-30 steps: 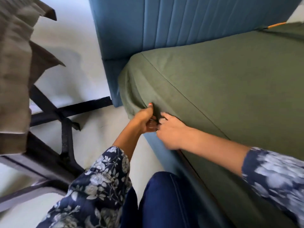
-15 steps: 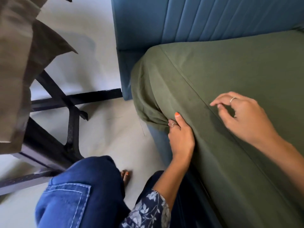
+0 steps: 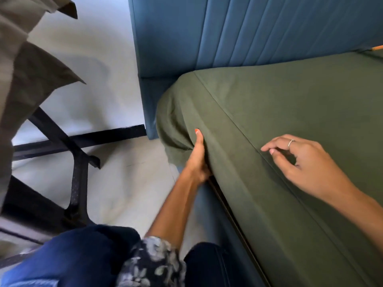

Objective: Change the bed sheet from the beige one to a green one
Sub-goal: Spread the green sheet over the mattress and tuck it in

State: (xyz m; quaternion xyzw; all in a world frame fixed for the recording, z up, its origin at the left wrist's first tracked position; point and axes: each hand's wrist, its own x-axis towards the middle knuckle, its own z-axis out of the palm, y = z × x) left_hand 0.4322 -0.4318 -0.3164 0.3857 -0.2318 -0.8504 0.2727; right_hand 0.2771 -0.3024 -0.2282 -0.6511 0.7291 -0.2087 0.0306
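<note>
While the green sheet point(image 3: 290, 121) lies stretched over the mattress against the blue headboard point(image 3: 228, 32), the left hand point(image 3: 198, 158) grips its side fabric near the corner, thumb up, fingers tucked beneath. The right hand point(image 3: 304, 162) hovers over the top seam, fingers loosely curled and apart. Beige cloth point(image 3: 22, 75) hangs far left.

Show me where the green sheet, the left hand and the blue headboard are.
green sheet point(image 3: 290, 112): head view, flat top surface.
left hand point(image 3: 198, 158): head view, back of the hand at the sheet's side.
blue headboard point(image 3: 238, 30): head view, ribbed padded panel.
</note>
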